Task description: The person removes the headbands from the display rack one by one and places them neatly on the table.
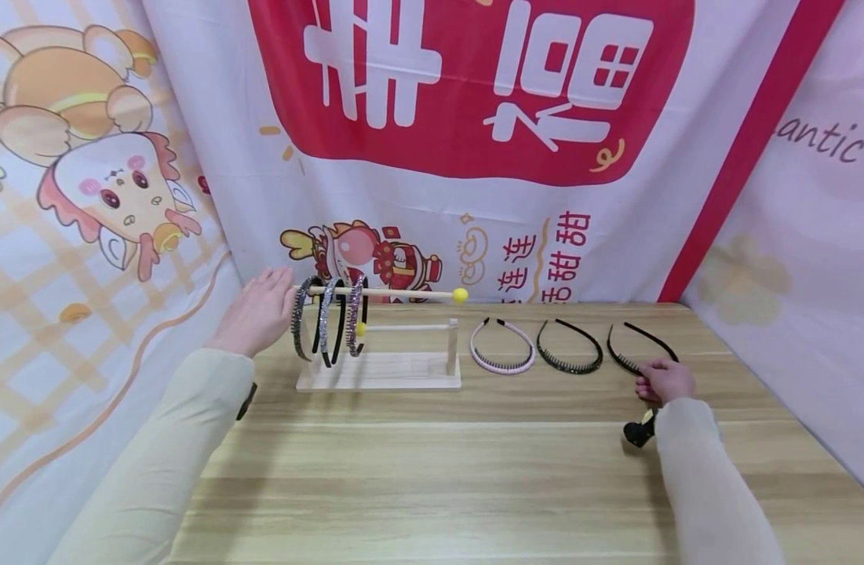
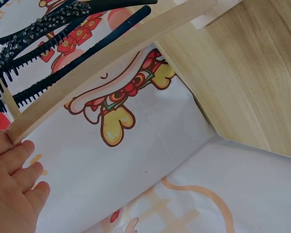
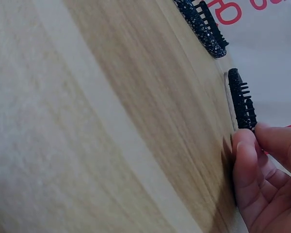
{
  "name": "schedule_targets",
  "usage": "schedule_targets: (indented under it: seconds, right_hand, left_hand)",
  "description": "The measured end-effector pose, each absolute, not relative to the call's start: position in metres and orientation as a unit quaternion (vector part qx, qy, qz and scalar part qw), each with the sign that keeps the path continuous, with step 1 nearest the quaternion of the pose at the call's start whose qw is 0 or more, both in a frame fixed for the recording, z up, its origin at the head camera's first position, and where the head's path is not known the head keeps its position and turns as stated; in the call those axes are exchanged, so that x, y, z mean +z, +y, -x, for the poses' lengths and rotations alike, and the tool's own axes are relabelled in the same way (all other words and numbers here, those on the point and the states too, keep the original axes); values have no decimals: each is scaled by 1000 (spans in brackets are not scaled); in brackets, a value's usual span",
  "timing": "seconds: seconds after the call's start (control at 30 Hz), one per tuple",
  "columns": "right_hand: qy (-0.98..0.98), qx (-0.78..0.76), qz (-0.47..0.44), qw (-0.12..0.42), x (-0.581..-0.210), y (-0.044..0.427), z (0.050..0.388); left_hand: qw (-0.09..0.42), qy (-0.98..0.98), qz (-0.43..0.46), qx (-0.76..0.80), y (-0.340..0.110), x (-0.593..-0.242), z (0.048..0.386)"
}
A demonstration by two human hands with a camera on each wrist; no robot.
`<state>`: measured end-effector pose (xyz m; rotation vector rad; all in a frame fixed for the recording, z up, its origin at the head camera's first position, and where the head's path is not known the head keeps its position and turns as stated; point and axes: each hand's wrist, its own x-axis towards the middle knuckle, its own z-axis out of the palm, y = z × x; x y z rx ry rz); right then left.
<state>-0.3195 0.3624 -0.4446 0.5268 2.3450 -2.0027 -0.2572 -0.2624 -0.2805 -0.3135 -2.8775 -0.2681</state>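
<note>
My left hand [image 1: 257, 311] rests against the left end of a wooden rack [image 1: 385, 375], its fingers extended at the top of the upright post [image 2: 92, 73]. Three glittery headbands hang on the upper rod [image 1: 413, 293]: a dark one [image 1: 298, 318], a silver one [image 1: 324, 318] and a purplish-pink one [image 1: 355, 314]. On the far right, my right hand [image 1: 666, 380] pinches the curved front of a black toothed headband [image 1: 618, 359] between thumb and fingers. In the right wrist view, that headband [image 3: 241, 99] is partly covered by the fingertips.
A pink headband [image 1: 502, 367] and a black glittery headband [image 1: 571, 366] lie on the wooden table [image 1: 432, 479] between the rack and my right hand. The rack has a lower rod [image 1: 406, 327] too. Printed cloth [image 1: 615, 235] hangs behind and on both sides.
</note>
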Motion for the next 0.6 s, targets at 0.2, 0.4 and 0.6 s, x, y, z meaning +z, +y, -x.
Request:
schedule_targets:
  seconds: [0.2,0.4,0.6]
  right_hand:
    - [750,-641,-163,5,-447,364,321]
    - [758,-633,-153,-11,-442,363,321]
    - [780,-617,-103,-22,-427,361,322]
  left_hand:
    - [120,-982,111,-91,-262,-281,257]
    - [117,-983,110,-89,-263,-280,258]
    - [116,-983,112,-92,-263,-281,257]
